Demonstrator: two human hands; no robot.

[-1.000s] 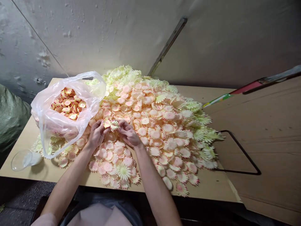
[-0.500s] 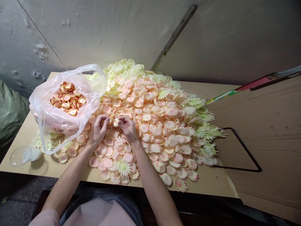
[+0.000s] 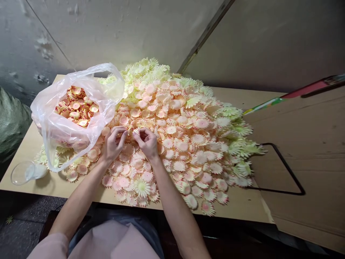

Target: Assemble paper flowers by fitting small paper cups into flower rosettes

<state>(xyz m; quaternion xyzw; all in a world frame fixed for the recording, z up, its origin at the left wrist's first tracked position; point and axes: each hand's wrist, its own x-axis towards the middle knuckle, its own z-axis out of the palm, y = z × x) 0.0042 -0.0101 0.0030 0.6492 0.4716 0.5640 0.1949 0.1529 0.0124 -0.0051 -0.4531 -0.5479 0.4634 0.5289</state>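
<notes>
Over a broad heap of artificial flower petal pieces (image 3: 185,147), pale pink and cream with notched edges, my two hands work close together. My right hand (image 3: 148,144) is closed in a pinch on a small cream artificial flower (image 3: 137,131). My left hand (image 3: 115,144) is just to its left, thumb and fingertips drawn together; what lies between them is too small to make out. Left of my hands stands an open translucent plastic bag (image 3: 105,122), holding small yellow flower pieces with red edges (image 3: 77,106).
A clear cup (image 3: 20,173) with white contents lies tipped at the table's (image 3: 16,183) left. Greenish petal pieces (image 3: 145,70) fringe the heap. On the right are a black metal frame (image 3: 289,167), cardboard (image 3: 309,151) and a colourful strip (image 3: 291,95). A wall rises behind.
My right hand has turned slightly, its thumb now over the small flower, which sits a little higher between my hands. The camera view has shifted a little.
</notes>
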